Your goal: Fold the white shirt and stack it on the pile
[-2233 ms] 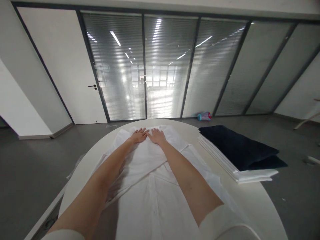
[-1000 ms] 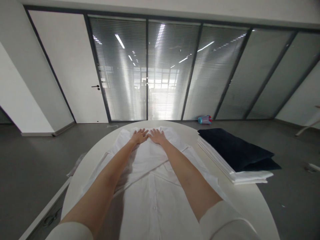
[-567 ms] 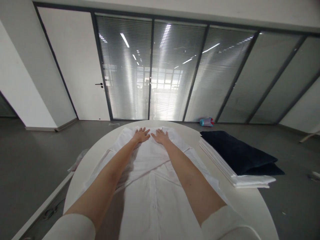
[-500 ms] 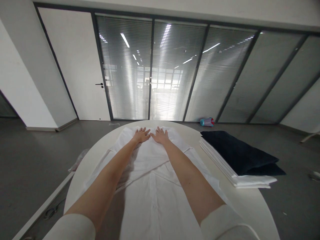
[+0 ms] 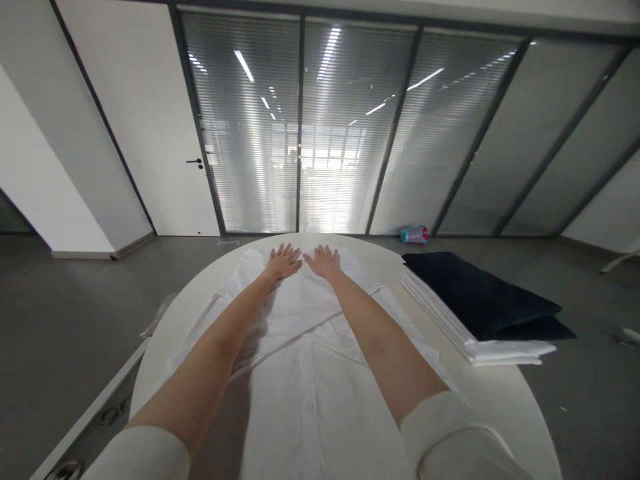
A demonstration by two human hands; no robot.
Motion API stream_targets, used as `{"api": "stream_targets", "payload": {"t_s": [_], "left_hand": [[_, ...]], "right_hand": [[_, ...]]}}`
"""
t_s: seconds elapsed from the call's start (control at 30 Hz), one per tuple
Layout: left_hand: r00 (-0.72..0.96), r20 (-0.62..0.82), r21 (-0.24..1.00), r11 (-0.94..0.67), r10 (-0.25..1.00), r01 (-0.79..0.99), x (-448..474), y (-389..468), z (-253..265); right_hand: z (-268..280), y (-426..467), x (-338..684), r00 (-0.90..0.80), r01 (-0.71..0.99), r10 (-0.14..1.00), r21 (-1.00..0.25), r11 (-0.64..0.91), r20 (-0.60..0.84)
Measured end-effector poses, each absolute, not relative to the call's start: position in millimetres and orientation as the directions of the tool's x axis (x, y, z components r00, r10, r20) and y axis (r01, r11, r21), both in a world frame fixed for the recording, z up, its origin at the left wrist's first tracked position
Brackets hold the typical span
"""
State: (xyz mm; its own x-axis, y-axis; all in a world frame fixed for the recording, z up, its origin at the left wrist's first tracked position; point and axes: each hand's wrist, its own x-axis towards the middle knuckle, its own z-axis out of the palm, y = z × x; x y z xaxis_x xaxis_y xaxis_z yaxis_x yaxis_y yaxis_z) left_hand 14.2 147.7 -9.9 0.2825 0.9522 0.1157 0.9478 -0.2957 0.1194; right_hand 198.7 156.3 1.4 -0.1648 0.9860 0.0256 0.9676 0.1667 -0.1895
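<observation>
A white button-up shirt (image 5: 305, 307) lies spread over the round white table (image 5: 487, 400), its collar end toward the far edge and its button line running toward me. My left hand (image 5: 283, 261) rests flat on the far part of the shirt, fingers spread. Beside it, a small gap to the right, my right hand (image 5: 323, 261) also lies flat with its fingers apart. Neither hand grips the cloth. My forearms stretch over the shirt and cover parts of its sides.
Folded white cloths (image 5: 440, 310) are stacked at the table's right, with a dark navy folded cloth (image 5: 480, 293) on top. A blue and red package (image 5: 414, 235) lies on the floor by the glass partition (image 5: 340, 133). At left is a white door (image 5: 145, 120).
Both hands have slid very slightly away from me, staying flat on the shirt. The camera view has tilted a little downward.
</observation>
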Motion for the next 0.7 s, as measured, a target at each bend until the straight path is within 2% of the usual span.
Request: {"api": "stream_targets", "payload": {"t_s": [0.17,0.3,0.4,0.5,0.57,0.63,0.7], "left_hand": [[0.264,0.106,0.138,-0.277,0.959,0.951,15,145,-8],[0.26,0.195,0.173,-0.294,0.946,0.94,15,130,4],[0.307,0.27,0.209,-0.367,0.913,0.907,18,106,18],[0.432,0.3,0.249,-0.507,0.851,0.825,31,65,38],[0.544,0.329,0.305,-0.632,0.772,0.713,42,22,59],[0.647,0.49,0.458,-0.804,0.585,0.38,51,-33,85],[0.677,0.613,0.519,-0.853,0.408,0.045,53,-91,115]], "right_hand": [[-1,158,190,-0.233,0.952,0.973,-0.201,0.23,0.01],[1,155,209,-0.274,0.945,0.961,-0.179,0.273,0.019],[9,142,234,-0.387,0.908,0.921,-0.158,0.387,0.035],[14,122,265,-0.491,0.856,0.867,-0.141,0.498,0.079],[13,108,286,-0.532,0.827,0.837,-0.131,0.546,0.127],[6,94,305,-0.58,0.786,0.791,-0.124,0.606,0.196],[-3,81,320,-0.626,0.734,0.736,-0.122,0.668,0.26]]}}
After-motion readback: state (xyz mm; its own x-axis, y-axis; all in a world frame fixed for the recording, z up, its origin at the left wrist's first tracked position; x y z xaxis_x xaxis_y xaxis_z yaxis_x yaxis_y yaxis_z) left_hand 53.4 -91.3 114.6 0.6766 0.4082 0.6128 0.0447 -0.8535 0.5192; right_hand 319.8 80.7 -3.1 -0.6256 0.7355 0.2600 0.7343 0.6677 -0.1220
